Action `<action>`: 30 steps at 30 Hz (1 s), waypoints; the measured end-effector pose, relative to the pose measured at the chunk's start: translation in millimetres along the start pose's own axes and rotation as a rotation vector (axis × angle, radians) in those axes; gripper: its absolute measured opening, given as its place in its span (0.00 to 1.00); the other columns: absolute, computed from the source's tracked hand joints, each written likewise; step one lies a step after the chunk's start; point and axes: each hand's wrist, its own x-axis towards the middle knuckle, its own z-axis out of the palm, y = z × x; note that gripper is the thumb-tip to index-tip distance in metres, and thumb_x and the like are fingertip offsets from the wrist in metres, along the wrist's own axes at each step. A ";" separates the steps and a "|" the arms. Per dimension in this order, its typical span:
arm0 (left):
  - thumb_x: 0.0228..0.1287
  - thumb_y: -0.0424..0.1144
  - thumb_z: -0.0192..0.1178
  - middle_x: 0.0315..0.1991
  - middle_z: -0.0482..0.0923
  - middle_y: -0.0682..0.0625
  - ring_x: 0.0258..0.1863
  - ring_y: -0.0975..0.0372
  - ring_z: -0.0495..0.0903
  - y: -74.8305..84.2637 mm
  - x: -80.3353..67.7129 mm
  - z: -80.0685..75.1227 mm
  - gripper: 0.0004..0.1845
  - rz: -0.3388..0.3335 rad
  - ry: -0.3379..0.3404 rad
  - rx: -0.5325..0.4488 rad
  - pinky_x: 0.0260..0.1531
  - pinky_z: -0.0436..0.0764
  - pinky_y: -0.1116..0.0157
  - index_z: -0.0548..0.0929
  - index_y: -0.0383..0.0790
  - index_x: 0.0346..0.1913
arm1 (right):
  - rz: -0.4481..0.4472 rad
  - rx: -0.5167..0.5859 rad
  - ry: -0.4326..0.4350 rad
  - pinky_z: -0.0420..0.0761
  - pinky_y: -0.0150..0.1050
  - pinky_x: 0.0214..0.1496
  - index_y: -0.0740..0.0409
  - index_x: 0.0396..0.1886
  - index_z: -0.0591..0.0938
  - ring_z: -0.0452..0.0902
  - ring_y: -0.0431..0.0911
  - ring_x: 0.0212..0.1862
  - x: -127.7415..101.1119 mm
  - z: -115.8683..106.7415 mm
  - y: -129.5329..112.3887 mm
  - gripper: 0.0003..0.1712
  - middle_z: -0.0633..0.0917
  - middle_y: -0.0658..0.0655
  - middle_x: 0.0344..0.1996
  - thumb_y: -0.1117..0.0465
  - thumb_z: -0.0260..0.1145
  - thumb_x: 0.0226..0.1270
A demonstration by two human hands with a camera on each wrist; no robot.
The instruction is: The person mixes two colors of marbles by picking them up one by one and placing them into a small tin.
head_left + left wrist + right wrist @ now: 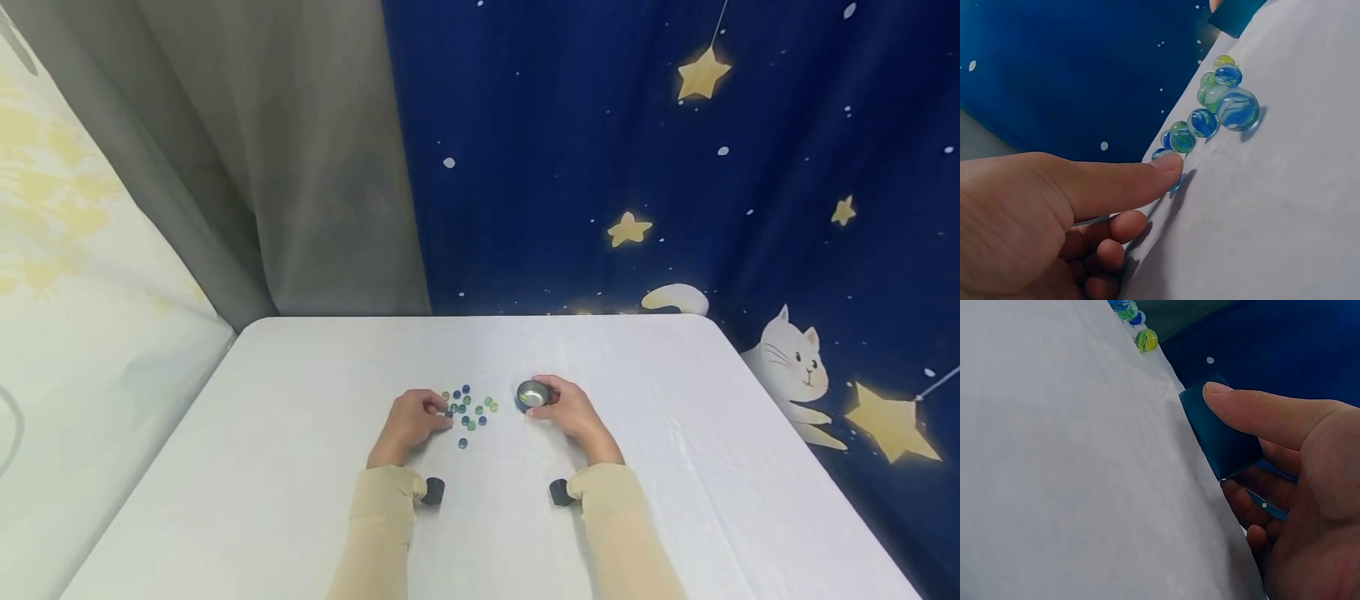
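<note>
Centrally, left hand [408,421] pinching a marble [1175,183] (blue-swirled) beside the marbles [468,407], right hand [572,408] gripping small cup [532,393]

This looks like a room in a home, probably a child's room or play corner. A dark blue curtain [600,150] printed with yellow stars [702,75], white specks and a cartoon white cat [791,362] hangs behind the far edge and right edge of the tabletop [300,467]. A plain grey curtain [315,158] hangs beyond the far left corner, and a pale cloth with faded yellow patterning [67,250] runs along the left edge. The tabletop is covered with a plain white cloth, and glass marbles [468,408], a toy, lie scattered near its middle.
</note>
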 end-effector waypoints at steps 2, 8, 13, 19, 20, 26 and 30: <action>0.49 0.35 0.74 0.28 0.75 0.52 0.31 0.60 0.72 -0.5 0.4 1.2 0.10 0.010 -0.001 0.009 0.39 0.72 0.59 0.86 0.42 0.36 | -0.001 -0.006 0.002 0.72 0.50 0.57 0.54 0.61 0.78 0.76 0.50 0.51 -0.6 -0.2 -0.1 0.36 0.82 0.56 0.52 0.65 0.78 0.48; 0.49 0.37 0.74 0.28 0.74 0.52 0.31 0.59 0.72 -3.7 1.5 5.5 0.09 0.025 0.011 0.040 0.39 0.71 0.59 0.86 0.43 0.34 | -0.003 -0.003 0.002 0.71 0.50 0.57 0.54 0.60 0.79 0.76 0.50 0.51 -2.1 -0.4 -0.6 0.36 0.82 0.55 0.52 0.66 0.78 0.47; 0.50 0.37 0.74 0.29 0.74 0.52 0.32 0.59 0.72 -3.2 1.8 5.7 0.09 0.017 0.013 0.054 0.39 0.71 0.59 0.86 0.44 0.34 | -0.001 -0.006 -0.001 0.71 0.51 0.57 0.54 0.60 0.79 0.76 0.50 0.51 -2.5 -1.0 -0.8 0.36 0.82 0.56 0.51 0.66 0.78 0.47; 0.50 0.36 0.74 0.29 0.74 0.52 0.32 0.59 0.72 -2.6 0.5 3.9 0.08 0.018 0.011 0.049 0.40 0.72 0.59 0.86 0.44 0.33 | 0.006 -0.012 -0.004 0.71 0.50 0.57 0.53 0.61 0.78 0.75 0.50 0.50 -1.6 -0.6 -1.5 0.36 0.82 0.55 0.51 0.66 0.78 0.48; 0.50 0.36 0.74 0.29 0.74 0.53 0.32 0.60 0.72 -2.9 0.5 3.7 0.08 0.022 0.012 0.048 0.40 0.72 0.59 0.86 0.44 0.33 | 0.005 -0.013 -0.005 0.71 0.50 0.57 0.53 0.61 0.78 0.75 0.49 0.50 -1.3 -0.4 -1.3 0.36 0.82 0.55 0.51 0.66 0.78 0.48; 0.51 0.35 0.73 0.29 0.76 0.53 0.33 0.60 0.74 -0.7 0.7 2.4 0.07 0.047 0.018 0.034 0.41 0.73 0.58 0.87 0.44 0.34 | -0.002 -0.018 -0.005 0.71 0.51 0.57 0.53 0.60 0.79 0.75 0.49 0.51 0.2 -0.5 1.0 0.36 0.82 0.55 0.52 0.65 0.78 0.48; 0.52 0.35 0.73 0.29 0.77 0.54 0.33 0.60 0.74 0.6 0.1 1.9 0.07 0.044 0.016 0.027 0.41 0.73 0.58 0.87 0.44 0.34 | -0.003 -0.015 -0.007 0.71 0.51 0.57 0.53 0.60 0.79 0.75 0.49 0.51 0.9 -0.5 2.2 0.35 0.82 0.55 0.52 0.65 0.78 0.48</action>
